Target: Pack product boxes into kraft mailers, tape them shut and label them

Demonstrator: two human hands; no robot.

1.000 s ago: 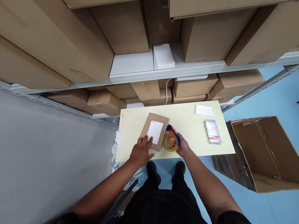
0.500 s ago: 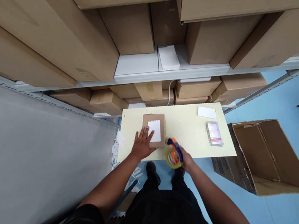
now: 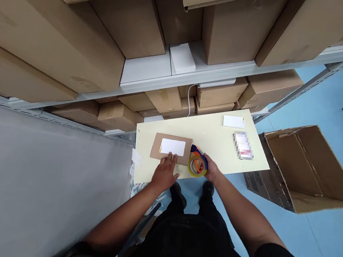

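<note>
Box (image 3: pixel 181 160) lies on our desk (image 3: pixel 216 137), its long side running nine to three o'clock, at twelve from our nearer left hand (image 3: pixel 164 174), fingers spread on it. Our right hand (image 3: pixel 211 168), at four from the box, grasps the tape cutter (image 3: pixel 197 164).

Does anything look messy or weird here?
Yes: white paper scraps lie jumbled around the left end of the tabletop, looking messy. A rectangular thing near its right end looks oddly blocky, too pixelated to identify.

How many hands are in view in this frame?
2: the left hand rests on the cardboard parcel; the right hand holds the tape dispenser by the parcel's right end.
</note>
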